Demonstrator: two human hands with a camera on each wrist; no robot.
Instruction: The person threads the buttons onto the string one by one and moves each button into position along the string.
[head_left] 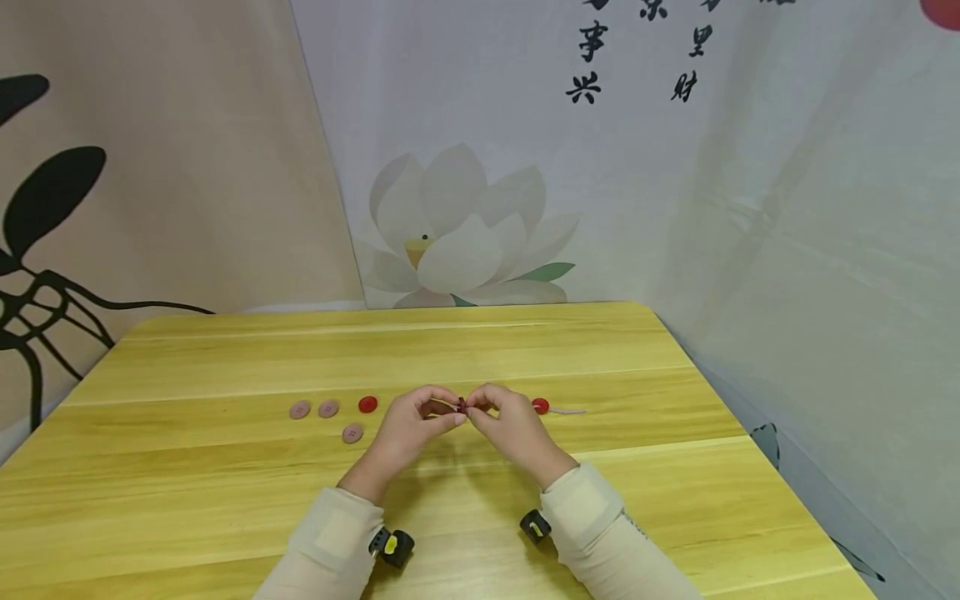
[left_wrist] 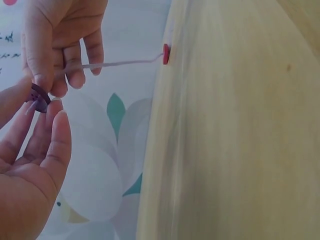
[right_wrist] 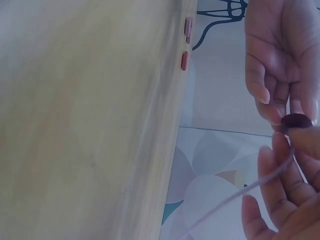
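Note:
Over the middle of the table, my two hands meet at a small dark red button (head_left: 461, 405). The left hand (head_left: 411, 425) pinches this button (left_wrist: 40, 98) by its edge between thumb and fingertips. Opposite it, the right hand (head_left: 517, 429) pinches the thin pale cord close against the button. A short piece of cord shows at the button's face in the left wrist view. From the right fingers the cord (right_wrist: 240, 192) trails away to a red button (head_left: 541, 406), threaded on it and lying right of the hands. The right fingertips partly cover the held button (right_wrist: 295, 121).
Left of the hands on the wooden table (head_left: 225, 500) lie another red button (head_left: 367, 404) and three dull pink buttons, one of them nearest me (head_left: 352, 433). The cord's tail (head_left: 568, 412) extends right past the threaded button. A printed cloth backdrop (head_left: 480, 167) hangs behind the table.

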